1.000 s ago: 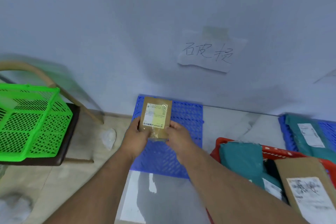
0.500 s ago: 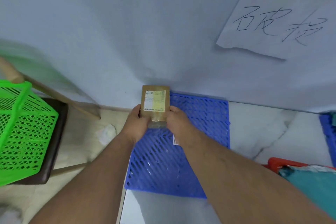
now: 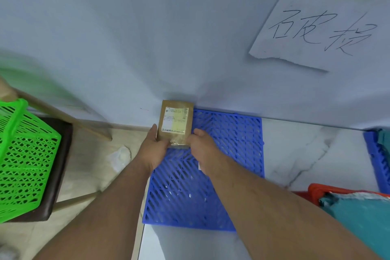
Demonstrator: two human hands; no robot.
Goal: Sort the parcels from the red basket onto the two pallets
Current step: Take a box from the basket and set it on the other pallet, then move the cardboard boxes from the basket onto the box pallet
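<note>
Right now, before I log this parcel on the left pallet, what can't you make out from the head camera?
- Brown parcel: label print too small to read; near edge hidden by the left hand and right hand.
- Whether it rests on the left blue pallet: cannot tell.
- Right blue pallet: cut off by the right edge.
- Red basket: mostly out of frame; only a teal parcel shows.
- Green basket: cut off left.

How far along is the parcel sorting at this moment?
Done: at least one teal parcel already lies on the blue pallet at the right edge. In hand: the left hand and right hand hold a small brown cardboard parcel at the far left corner of the blue slatted plastic pallet by the wall, otherwise bare. Left: the red basket holds at least one teal bag.
</note>
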